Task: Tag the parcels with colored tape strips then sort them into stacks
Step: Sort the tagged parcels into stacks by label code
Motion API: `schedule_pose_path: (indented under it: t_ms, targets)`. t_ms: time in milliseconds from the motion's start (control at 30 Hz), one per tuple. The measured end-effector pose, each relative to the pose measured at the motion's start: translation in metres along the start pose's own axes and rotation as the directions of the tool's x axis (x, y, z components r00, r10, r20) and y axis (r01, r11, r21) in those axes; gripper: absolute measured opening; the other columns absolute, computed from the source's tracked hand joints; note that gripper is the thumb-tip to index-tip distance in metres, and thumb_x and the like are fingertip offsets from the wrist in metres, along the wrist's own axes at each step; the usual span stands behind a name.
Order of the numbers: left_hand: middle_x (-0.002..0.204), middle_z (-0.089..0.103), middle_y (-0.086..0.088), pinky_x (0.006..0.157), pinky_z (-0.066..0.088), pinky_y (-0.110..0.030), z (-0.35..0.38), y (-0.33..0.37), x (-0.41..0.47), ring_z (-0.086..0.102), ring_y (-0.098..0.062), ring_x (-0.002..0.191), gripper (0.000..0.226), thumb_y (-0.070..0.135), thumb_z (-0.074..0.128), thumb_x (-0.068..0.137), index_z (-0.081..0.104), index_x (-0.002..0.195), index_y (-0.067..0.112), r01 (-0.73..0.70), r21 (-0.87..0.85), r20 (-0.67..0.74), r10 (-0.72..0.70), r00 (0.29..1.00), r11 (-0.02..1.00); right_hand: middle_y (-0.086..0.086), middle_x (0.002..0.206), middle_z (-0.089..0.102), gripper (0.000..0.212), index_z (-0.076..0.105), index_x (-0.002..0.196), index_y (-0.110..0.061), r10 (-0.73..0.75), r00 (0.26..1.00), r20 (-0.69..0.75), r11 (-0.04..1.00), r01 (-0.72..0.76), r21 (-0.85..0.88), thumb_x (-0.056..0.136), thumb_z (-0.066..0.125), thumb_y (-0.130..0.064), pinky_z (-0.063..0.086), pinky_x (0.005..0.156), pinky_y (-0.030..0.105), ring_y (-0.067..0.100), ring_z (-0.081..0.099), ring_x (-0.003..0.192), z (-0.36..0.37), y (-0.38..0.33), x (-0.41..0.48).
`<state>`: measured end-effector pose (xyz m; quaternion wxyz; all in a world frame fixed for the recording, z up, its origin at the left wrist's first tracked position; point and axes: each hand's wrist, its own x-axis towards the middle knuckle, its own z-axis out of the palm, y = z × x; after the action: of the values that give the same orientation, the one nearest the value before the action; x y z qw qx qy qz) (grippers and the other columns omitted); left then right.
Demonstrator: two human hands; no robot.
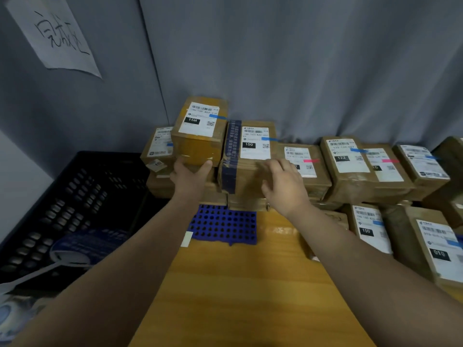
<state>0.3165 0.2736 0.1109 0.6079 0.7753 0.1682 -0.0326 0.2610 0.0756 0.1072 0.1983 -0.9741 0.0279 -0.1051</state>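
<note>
Brown cardboard parcels with white labels are stacked along the far edge of the wooden table [250, 284]. My left hand [189, 177] grips the lower front edge of the top parcel marked 15H [200, 131], which carries a blue tape strip. My right hand [281, 186] hovers with fingers spread against the front of the parcel marked 150 [250, 156], also tagged blue. To the right lie parcels with pink strips [300, 162] and a blue-tagged one marked 122 [345, 161].
A black perforated crate [62, 201] stands left of the table. A blue perforated tray [225, 226] lies under the stack's front. More parcels [426, 246] sit at the right. A grey curtain [300, 71] and a handwritten paper sign [55, 36] hang behind.
</note>
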Motion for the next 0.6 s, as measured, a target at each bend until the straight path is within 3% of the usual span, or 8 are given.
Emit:
schedule_pose_path:
  t_ms: [167,300,400,600]
  targets:
    - [0.139,0.039,-0.005,0.086,0.038,-0.029,0.042,-0.011,-0.046,0.047,-0.017,0.105,0.058,0.034,0.062,0.091,0.034,0.138,0.016,-0.011,-0.013,0.055,0.012,0.998,1.0,0.005,0.128,0.051,0.038,0.054,0.127,-0.014,-0.001,0.999,0.051,1.0,0.0,0.019,0.089,0.056,-0.018,0.036,0.103,0.037,0.026,0.043,0.121,-0.018,0.039,-0.026]
    - [0.123,0.051,0.003,0.095,0.045,-0.036,0.085,-0.007,-0.089,0.052,-0.02,0.112,0.042,0.031,0.057,0.094,0.045,0.132,0.02,-0.007,-0.034,0.144,0.012,0.989,0.999,0.003,0.12,0.056,0.027,0.063,0.116,-0.016,0.018,0.997,0.077,0.999,-0.021,0.036,0.09,0.055,-0.02,0.039,0.1,0.035,0.023,0.047,0.116,-0.042,0.084,-0.052]
    - [0.106,0.055,0.005,0.086,0.048,-0.033,0.124,-0.01,-0.121,0.057,-0.017,0.099,0.025,0.029,0.056,0.094,0.054,0.118,0.022,-0.033,-0.006,0.179,0.033,0.983,0.999,0.003,0.115,0.059,0.022,0.066,0.11,-0.016,0.04,0.995,0.09,0.997,-0.046,0.068,0.09,0.055,-0.018,0.041,0.096,0.033,0.023,0.049,0.113,-0.061,0.127,-0.078]
    - [0.101,0.057,-0.001,0.095,0.047,-0.039,0.208,-0.021,-0.18,0.057,-0.022,0.103,0.01,0.023,0.055,0.095,0.056,0.105,0.02,-0.019,-0.009,0.242,0.02,0.97,1.0,0.008,0.115,0.061,0.019,0.066,0.106,-0.013,0.118,0.989,0.094,0.99,-0.125,0.061,0.091,0.055,-0.018,0.042,0.094,0.037,0.028,0.051,0.112,-0.1,0.218,-0.12]
